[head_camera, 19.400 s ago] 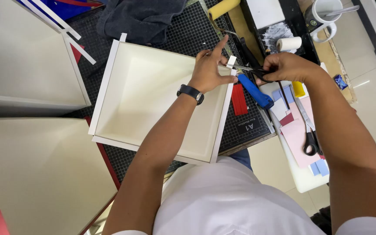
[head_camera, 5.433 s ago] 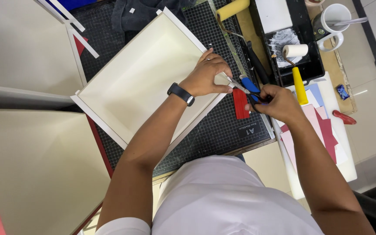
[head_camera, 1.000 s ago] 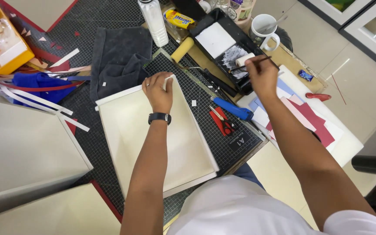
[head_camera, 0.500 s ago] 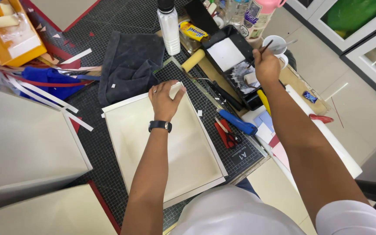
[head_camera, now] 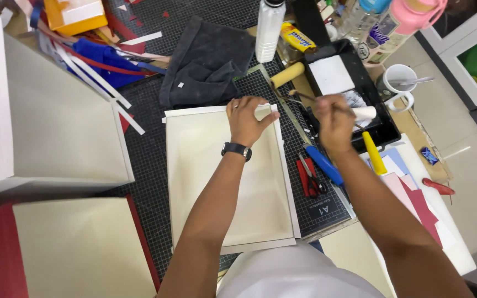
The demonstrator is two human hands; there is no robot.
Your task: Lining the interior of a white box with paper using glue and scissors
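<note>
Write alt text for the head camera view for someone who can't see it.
A person's left hand presses the far corner of a shallow cream box on a black cutting mat, while the right hand holds a thin brush over a black tray.

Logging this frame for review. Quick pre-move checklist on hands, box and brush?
1. Left hand steadying the shallow white box at its far wall: ok.
2. Box lying flat on the cutting mat: ok.
3. Right hand gripping a thin brush handle over the black tray: ok.
4. Brush tip loaded: cannot tell, tip hidden.
5. Red scissors and blue knife lying beside the box, not in it: ok.
6. Small white piece under the left fingers seated: cannot tell.
</note>
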